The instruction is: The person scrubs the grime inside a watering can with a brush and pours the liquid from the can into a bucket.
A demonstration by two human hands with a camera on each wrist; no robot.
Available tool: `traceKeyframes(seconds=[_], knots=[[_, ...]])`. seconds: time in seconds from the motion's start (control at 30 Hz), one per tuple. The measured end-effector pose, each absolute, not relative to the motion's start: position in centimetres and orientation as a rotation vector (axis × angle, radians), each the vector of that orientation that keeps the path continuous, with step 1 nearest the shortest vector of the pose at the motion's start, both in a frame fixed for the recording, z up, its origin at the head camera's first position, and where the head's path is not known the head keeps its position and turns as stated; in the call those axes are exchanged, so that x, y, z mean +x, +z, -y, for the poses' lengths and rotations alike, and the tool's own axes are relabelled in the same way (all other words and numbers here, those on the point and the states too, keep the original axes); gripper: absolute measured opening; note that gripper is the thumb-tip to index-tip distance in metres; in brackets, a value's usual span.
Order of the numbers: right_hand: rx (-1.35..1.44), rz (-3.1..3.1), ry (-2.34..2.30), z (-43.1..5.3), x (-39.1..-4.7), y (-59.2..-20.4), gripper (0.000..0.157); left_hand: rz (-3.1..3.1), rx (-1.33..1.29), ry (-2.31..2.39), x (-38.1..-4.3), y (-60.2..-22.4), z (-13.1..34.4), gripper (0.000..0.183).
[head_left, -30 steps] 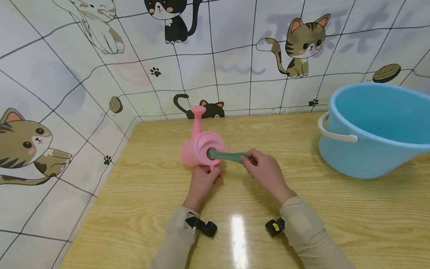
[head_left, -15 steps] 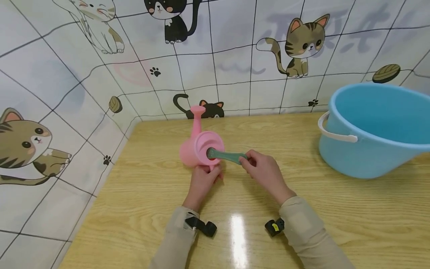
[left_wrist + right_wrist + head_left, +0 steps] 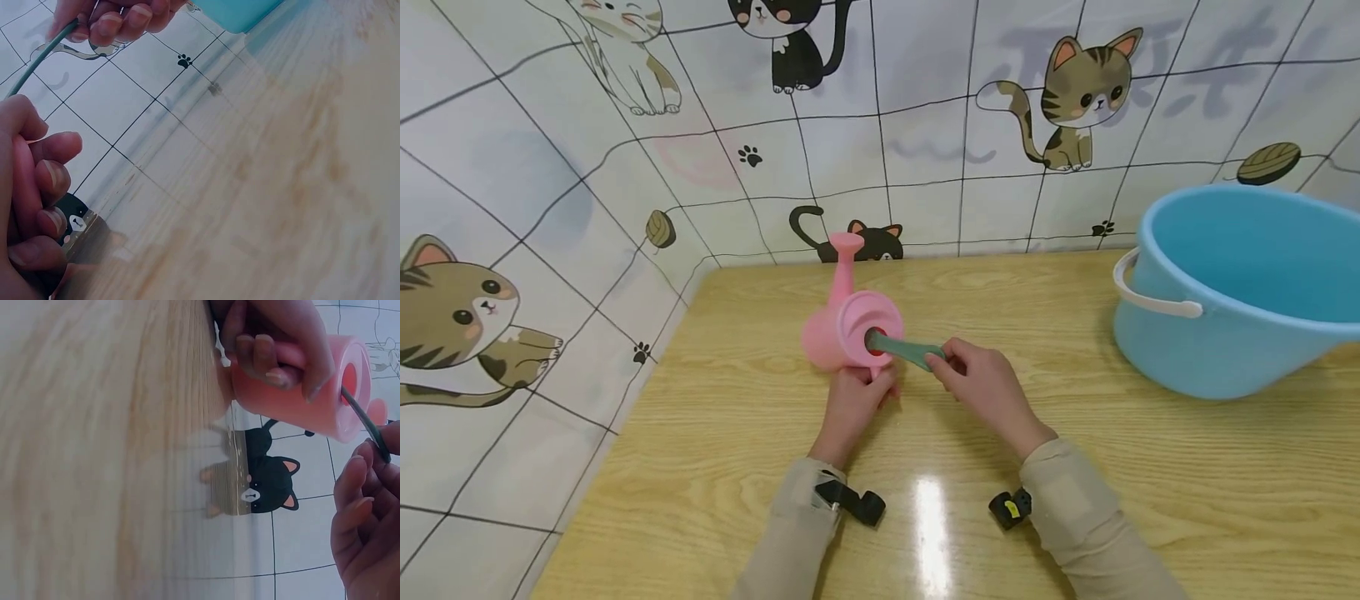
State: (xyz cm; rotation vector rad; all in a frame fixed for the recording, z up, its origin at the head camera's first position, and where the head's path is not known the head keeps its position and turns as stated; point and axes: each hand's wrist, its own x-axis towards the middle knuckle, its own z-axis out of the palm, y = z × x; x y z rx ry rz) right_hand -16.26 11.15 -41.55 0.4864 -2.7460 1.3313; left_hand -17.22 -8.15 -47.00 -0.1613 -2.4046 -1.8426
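Note:
A pink watering can [image 3: 823, 342] stands on the wooden table, its spout toward the back wall and its round opening facing up and toward the right. My left hand [image 3: 856, 408] grips the can's handle from the front; in the left wrist view the fingers [image 3: 53, 178] curl round the pink handle. Between thumb and fingers my right hand [image 3: 988, 383] pinches the end of a slim green spoon-like tool [image 3: 910, 350]. Its other end dips into the can's opening, where the tip is hidden. In the right wrist view the green tool [image 3: 365, 419] slants into the opening.
On the right of the table [image 3: 737, 467] stands a large light blue bucket [image 3: 1217, 358] with a white handle [image 3: 1157, 305]. Behind and to the left rises a white wall covering [image 3: 925, 150] with cat drawings. Each wrist carries a small black camera [image 3: 868, 508].
My right hand has moved slightly left and down, and the green tool has gone a little further into the opening at a steeper slant. The left hand keeps holding the watering can.

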Motion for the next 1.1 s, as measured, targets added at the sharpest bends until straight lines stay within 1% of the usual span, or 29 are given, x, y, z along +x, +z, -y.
traceKeyframes(seconds=[0.3, 0.57, 0.77, 0.87, 1.1], knots=[[0.550, 2.718, 1.298, -10.2, -15.9, -41.4, 0.028, 2.407, -0.156, -1.889, -17.2, -47.0, 8.2, 0.027], [0.687, 2.678, 1.106, -9.8, -15.3, -40.4, 0.030, 2.383, -0.173, -1.921, -16.4, -45.1, 8.0, 0.027], [0.723, 2.646, 1.068, -9.9, -15.2, -40.0, 0.033, 2.369, -0.151, -1.914, -17.0, -46.2, 8.0, 0.030], [0.759, 2.612, 1.069, -9.9, -15.1, -39.8, 0.033, 2.366, -0.152, -1.900, -17.2, -46.6, 7.9, 0.029], [0.885, 2.594, 1.018, -9.2, -14.9, -40.0, 0.029, 2.396, -0.087, -1.914, -17.0, -45.8, 7.9, 0.024]])
